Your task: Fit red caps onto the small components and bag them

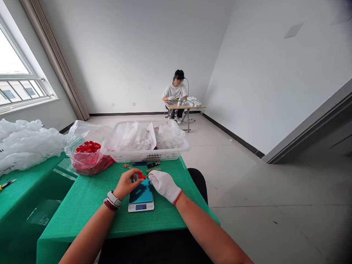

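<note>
Scale with red piece held above its far end.
Scale sits on the worktop; wrists are best kept clear of it. Left hand, bare, has its fingers clamped on the red piece; a light, steady pinch should suffice. Right hand, gloved, is just beside; whether its fingers grip anything cannot be told. Beyond stand the bag of red pieces and white basket.

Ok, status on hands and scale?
Left hand pinching red piece. Gloved right hand close by, grip unclear. Hands partly hide far end of scale.
</note>
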{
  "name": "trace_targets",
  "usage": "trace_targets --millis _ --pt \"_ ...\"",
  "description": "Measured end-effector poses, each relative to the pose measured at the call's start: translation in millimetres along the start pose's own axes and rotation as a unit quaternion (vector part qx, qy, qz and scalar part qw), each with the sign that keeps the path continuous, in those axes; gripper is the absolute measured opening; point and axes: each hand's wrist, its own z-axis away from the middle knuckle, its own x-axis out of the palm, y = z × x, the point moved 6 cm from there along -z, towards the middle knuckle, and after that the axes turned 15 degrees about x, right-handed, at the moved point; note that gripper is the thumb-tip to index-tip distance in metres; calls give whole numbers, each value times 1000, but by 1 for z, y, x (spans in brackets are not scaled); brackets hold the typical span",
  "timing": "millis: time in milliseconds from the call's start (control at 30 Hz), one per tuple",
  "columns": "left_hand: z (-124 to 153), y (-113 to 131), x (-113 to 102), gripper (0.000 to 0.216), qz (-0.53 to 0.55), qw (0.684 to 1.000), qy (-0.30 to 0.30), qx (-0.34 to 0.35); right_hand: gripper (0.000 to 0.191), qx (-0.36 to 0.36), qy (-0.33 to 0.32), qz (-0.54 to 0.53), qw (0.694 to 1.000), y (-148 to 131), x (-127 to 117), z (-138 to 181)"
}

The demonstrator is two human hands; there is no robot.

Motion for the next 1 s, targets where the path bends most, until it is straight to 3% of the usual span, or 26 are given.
trace_targets --millis 133,433,633,833,1000 --pt "0 3 4 25 9 1000 -21 1 35 -3 9 -9 1000 0 -2 0" --pt "0 -2 -1 30 -15 1000 4 -7 37 -16 -6 0 1000 -2 1 1" --pt "-1 4 3 26 2 1000 -26 18 35 -5 9 -5 1000 0 -3 0" --pt "1 -5 1 27 -8 1000 -4 -20 36 -27 -4 -7 1000 -4 -1 3" --pt "1 -4 0 28 2 1000 5 -12 37 -8 10 13 1000 -1 -1 1"
